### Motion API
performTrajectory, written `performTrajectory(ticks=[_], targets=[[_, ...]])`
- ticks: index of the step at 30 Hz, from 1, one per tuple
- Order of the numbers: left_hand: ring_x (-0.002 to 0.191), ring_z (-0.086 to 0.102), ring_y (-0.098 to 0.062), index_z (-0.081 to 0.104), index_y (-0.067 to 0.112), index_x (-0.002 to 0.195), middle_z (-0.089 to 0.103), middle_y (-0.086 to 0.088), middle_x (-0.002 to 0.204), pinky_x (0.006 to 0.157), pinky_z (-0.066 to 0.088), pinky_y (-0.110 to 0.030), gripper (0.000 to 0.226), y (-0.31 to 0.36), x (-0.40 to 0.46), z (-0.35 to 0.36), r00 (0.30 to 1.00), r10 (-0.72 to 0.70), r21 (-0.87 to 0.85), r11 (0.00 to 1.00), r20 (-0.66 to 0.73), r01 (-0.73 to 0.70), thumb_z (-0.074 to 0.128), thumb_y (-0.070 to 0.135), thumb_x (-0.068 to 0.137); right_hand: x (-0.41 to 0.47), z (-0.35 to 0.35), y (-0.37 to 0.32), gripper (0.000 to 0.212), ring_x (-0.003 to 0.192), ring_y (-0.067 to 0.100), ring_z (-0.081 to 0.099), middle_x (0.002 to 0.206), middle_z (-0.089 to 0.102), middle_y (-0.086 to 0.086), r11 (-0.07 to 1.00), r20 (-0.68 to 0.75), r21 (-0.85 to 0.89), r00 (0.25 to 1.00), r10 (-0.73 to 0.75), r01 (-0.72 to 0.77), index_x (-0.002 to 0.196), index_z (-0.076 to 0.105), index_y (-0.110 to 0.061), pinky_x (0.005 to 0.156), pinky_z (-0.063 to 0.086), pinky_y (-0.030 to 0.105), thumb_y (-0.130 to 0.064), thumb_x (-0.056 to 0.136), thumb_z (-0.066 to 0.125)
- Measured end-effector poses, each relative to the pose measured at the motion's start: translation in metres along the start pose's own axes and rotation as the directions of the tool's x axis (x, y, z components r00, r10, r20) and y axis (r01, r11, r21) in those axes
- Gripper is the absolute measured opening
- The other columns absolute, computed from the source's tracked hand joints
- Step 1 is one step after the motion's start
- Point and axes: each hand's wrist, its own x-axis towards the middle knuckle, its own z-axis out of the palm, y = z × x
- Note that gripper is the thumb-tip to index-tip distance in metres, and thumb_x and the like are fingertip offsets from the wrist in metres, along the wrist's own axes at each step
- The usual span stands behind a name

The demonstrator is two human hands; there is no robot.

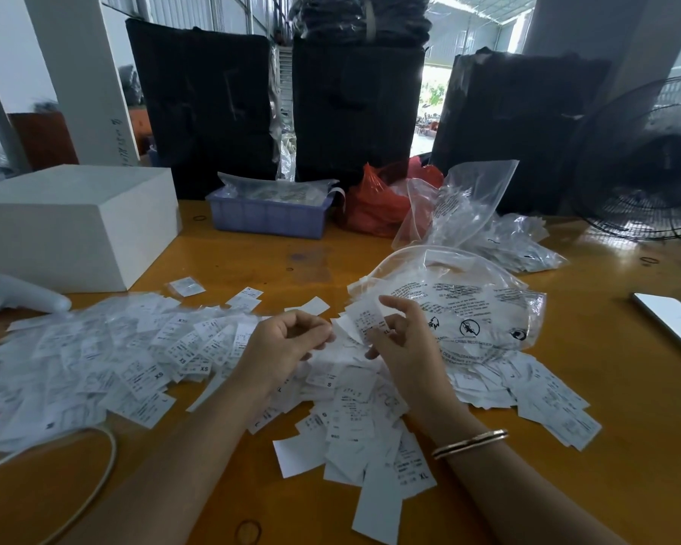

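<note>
Standing nearly upright over the middle of the table (252, 265), the label (364, 320) is pinched at its lower part by the right hand (403, 348). Its long axis runs from near to far, with the top end tipped slightly left and the printed face turned toward the camera. The left hand (288, 342) hovers just beside it, fingers curled in toward the thumb; whether it pinches anything cannot be told. The label's lines of print are too fine to read, and its lower edge is hidden behind the fingers. Loose labels lie heaped under both hands: the left heap (95, 367) shows "XS" several times, and the near heap (370, 438) shows "S" and "XL". A clear bag (468, 308) just right of the hands bears blurred warning text and round symbols. A phone (673, 320) is cut off by the right edge, a white device (16, 298) by the left.
</note>
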Motion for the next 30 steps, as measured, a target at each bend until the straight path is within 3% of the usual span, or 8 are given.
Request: performTrajectory(ticks=[5, 10, 16, 21, 25, 30], targets=[[0.075, 0.067, -0.003, 0.068, 0.021, 0.082, 0.073, 0.011, 0.079, 0.063, 0.05, -0.012, 0.01, 0.0, -0.002, 0.001, 0.994, 0.102, 0.019, 0.995, -0.027, -0.102, 0.076, 0.018, 0.077, 0.0, -0.003, -0.007, 0.012, 0.065, 0.005, 0.06, 0.072, 0.069, -0.008, 0.972, -0.038, 0.232, 0.998, 0.056, -0.046, 0.087, 0.066, -0.019, 0.059, 0.049, 0.016, -0.007, 0.087, 0.062], [0.076, 0.065, 0.001, 0.067, 0.026, 0.083, 0.07, 0.017, 0.079, 0.066, 0.049, -0.01, 0.012, 0.001, -0.004, 0.002, 0.982, 0.19, 0.099, 0.977, -0.008, -0.189, 0.076, 0.021, 0.077, -0.001, -0.005, -0.012, 0.011, 0.065, 0.002, 0.063, 0.074, 0.071, -0.005, 0.914, -0.01, 0.398, 0.996, 0.09, -0.079, 0.086, 0.068, -0.013, 0.057, 0.046, 0.011, -0.004, 0.085, 0.063], [0.077, 0.065, 0.0, 0.066, 0.032, 0.085, 0.069, 0.018, 0.08, 0.065, 0.048, -0.009, 0.014, 0.001, -0.008, 0.004, 0.974, 0.22, 0.152, 0.963, 0.043, -0.224, 0.075, 0.022, 0.079, -0.003, 0.002, -0.013, 0.014, 0.067, 0.013, 0.067, 0.078, 0.072, 0.004, 0.826, 0.029, 0.538, 0.983, 0.184, -0.17, 0.085, 0.063, -0.011, 0.057, 0.051, 0.019, 0.003, 0.081, 0.065], [0.078, 0.065, 0.001, 0.065, 0.034, 0.084, 0.069, 0.018, 0.082, 0.067, 0.049, -0.01, 0.017, 0.002, -0.007, 0.005, 0.971, 0.238, 0.164, 0.957, 0.036, -0.241, 0.076, 0.022, 0.078, -0.007, 0.007, -0.012, 0.02, 0.066, 0.013, 0.061, 0.067, 0.065, -0.003, 0.877, 0.009, 0.461, 0.989, 0.149, -0.137, 0.08, 0.057, -0.014, 0.063, 0.053, 0.023, 0.003, 0.08, 0.067], [0.078, 0.065, 0.001, 0.065, 0.034, 0.084, 0.069, 0.018, 0.08, 0.068, 0.05, -0.011, 0.018, 0.001, -0.007, 0.005, 0.968, 0.249, 0.157, 0.955, 0.037, -0.252, 0.076, 0.021, 0.077, -0.008, 0.009, -0.012, 0.017, 0.065, 0.019, 0.054, 0.069, 0.057, 0.006, 0.895, -0.019, 0.425, 0.988, 0.155, -0.132, 0.08, 0.057, -0.013, 0.059, 0.05, 0.025, -0.001, 0.081, 0.068], [0.078, 0.066, -0.001, 0.066, 0.031, 0.085, 0.07, 0.01, 0.078, 0.068, 0.05, -0.012, 0.017, 0.001, -0.006, 0.005, 0.962, 0.273, 0.143, 0.951, 0.021, -0.273, 0.075, 0.017, 0.078, -0.008, 0.007, -0.013, 0.013, 0.069, 0.015, 0.065, 0.079, 0.067, 0.008, 0.876, -0.067, 0.458, 0.977, 0.204, -0.151, 0.087, 0.06, -0.012, 0.059, 0.053, 0.018, -0.004, 0.081, 0.068]])
